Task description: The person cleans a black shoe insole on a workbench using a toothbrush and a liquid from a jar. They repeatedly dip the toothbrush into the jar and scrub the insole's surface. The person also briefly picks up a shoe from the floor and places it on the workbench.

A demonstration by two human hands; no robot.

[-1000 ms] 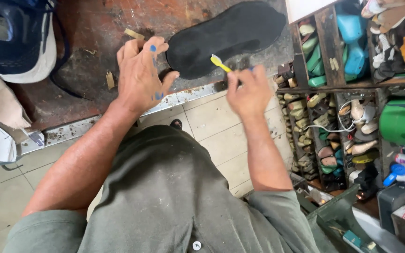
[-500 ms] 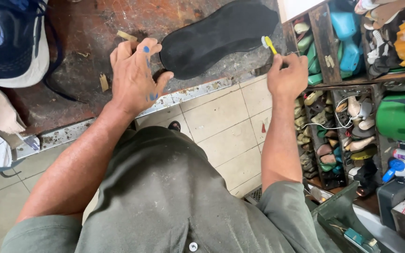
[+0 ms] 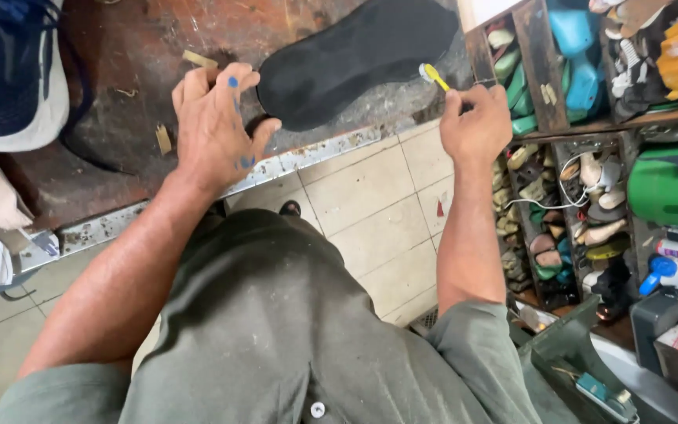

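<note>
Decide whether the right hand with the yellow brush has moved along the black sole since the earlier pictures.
Yes. The right hand with the yellow brush went from mid-sole to the black sole's right end.

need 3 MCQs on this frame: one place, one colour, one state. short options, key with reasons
1. Where does the black sole lie?
A. on the worn bench top
B. on the tiled floor
C. on the shelf

2. What colour is the toothbrush handle?
A. red
B. yellow
C. white

3. What is the left hand doing?
A. hanging at the side
B. gripping the blue sneaker
C. pressing flat by the sole's near end

Key:
1 A, the sole rests on the bench top above the metal edge.
2 B, a yellow handle sticks up from the right hand.
3 C, the fingers are spread, palm down at the sole's end.
</note>
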